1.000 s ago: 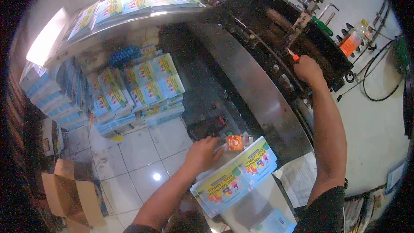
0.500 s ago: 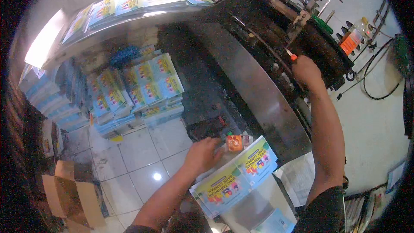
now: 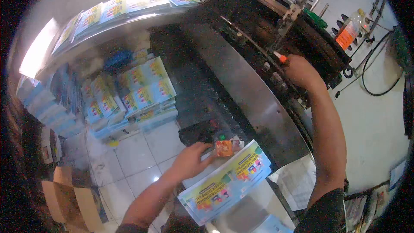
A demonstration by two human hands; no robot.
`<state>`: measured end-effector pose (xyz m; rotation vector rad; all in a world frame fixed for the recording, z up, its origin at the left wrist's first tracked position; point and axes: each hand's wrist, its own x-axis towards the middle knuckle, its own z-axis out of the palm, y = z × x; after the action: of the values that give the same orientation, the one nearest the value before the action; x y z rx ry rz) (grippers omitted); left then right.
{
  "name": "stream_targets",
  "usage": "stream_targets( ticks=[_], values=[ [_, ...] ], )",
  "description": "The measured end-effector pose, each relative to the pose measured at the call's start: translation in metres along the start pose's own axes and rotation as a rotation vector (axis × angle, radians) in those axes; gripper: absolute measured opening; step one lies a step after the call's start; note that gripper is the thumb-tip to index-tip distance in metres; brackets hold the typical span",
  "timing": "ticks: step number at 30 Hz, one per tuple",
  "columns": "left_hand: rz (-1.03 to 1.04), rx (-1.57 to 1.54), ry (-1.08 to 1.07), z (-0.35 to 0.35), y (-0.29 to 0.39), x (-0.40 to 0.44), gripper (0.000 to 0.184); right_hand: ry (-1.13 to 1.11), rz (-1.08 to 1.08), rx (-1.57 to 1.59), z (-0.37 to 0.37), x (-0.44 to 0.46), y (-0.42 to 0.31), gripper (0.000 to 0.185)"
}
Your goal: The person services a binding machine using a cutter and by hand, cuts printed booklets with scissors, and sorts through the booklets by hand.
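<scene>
My right hand is closed around a small orange object with a pale pointed tip; its exact kind is unclear. It is over the dark metal machine, with the tip directed toward the machine's bar. Lower down, my left hand has its thumb and fingers apart, with nothing visible in it. It lies beside a small orange box and a stack of printed covers reading "Buku Tabungan Bank Sampah". Whether its thumb touches the box I cannot tell.
Tall stacks of printed sheets stand on the left, above the tiled floor. More covers lie along a lit shelf. An open cardboard box is at lower left. A bottle with an orange label and cables hang near the wall.
The view has shifted slightly. My right hand, with the orange object, has moved a little left along the machine. My left hand stays beside the covers and small box.
</scene>
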<state>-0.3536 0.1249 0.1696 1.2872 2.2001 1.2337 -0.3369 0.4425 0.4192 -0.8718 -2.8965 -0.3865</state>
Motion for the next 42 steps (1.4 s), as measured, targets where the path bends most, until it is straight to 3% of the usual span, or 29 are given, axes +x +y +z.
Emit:
stream_targets(
  ticks=[4,6,8,16,18,20,28,31,36,38,42],
  values=[
    [0.171,0.035,0.002,-0.016,0.006,0.044,0.036,-0.115,-0.056,0.055,-0.005,0.005,0.003,0.026],
    [0.201,0.036,0.072,-0.028,0.019,0.084,0.034,-0.151,-0.052,0.069,-0.006,0.007,0.006,0.026],
    [0.308,0.041,0.235,-0.032,0.027,0.133,0.034,-0.238,-0.186,0.040,-0.008,0.009,0.008,0.027],
    [0.140,-0.251,0.447,-0.021,0.065,0.304,0.033,-0.206,-0.256,0.134,0.010,0.020,0.022,0.031],
    [-0.002,-0.359,0.246,-0.023,0.078,0.319,0.028,-0.247,-0.210,0.213,0.016,0.022,0.028,0.033],
    [0.049,-0.390,0.244,-0.017,0.077,0.337,0.025,-0.236,-0.230,0.269,0.020,0.022,0.032,0.033],
    [0.085,-0.363,0.338,-0.028,0.078,0.331,0.022,-0.134,-0.049,0.355,0.033,0.020,0.047,0.035],
    [0.085,-0.522,0.278,-0.008,0.063,0.334,0.021,-0.166,-0.091,0.495,0.012,0.008,0.040,0.037],
    [0.119,-0.736,0.153,-0.005,0.073,0.313,0.021,-0.160,-0.118,0.453,0.033,0.025,0.050,0.037],
    [0.108,-0.875,0.064,-0.003,0.080,0.306,0.024,-0.007,-0.162,0.558,0.045,0.034,0.053,0.040],
    [0.147,-0.827,0.058,-0.008,0.082,0.301,0.026,0.028,-0.217,0.512,0.036,0.040,0.046,0.042]
  ],
)
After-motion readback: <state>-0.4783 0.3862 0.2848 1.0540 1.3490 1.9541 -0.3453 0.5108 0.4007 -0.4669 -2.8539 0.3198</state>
